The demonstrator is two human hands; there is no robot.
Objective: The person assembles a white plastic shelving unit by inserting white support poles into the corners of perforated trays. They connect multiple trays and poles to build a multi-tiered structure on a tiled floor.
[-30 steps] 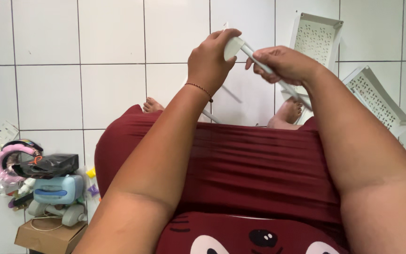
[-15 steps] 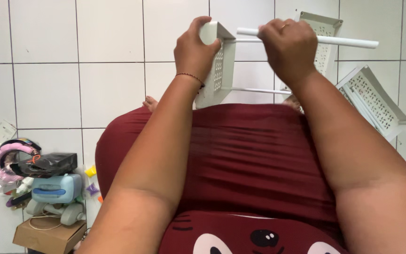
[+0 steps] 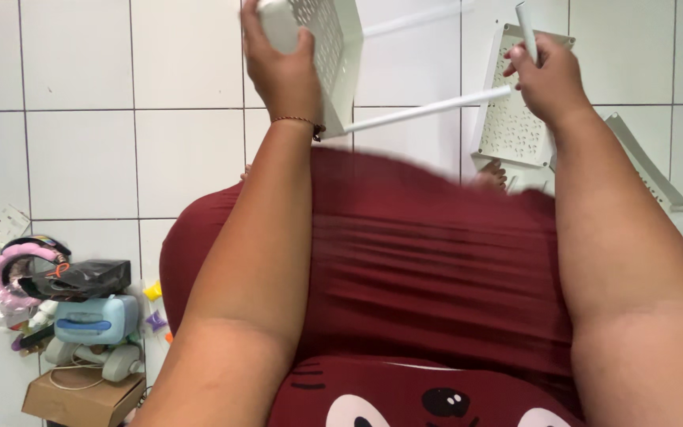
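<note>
My left hand grips the edge of a white perforated plastic shelf tray, held up and tilted on its side over my lap. White tubes stick out of the tray toward the right. My right hand is closed around another white tube, held nearly upright, close to the end of one of the fitted tubes. A thin bracelet circles my left wrist. My dark red garment fills the lower part of the head view.
Two more white perforated trays lie on the white tiled floor, one behind my right hand and another at the far right. A heap of clutter sits at lower left: a light blue case, pink headband, cardboard box.
Both hands have risen toward the top of the view. The tray has swung up on its side in my left hand, and my right hand has moved right with a tube turned nearly upright.
</note>
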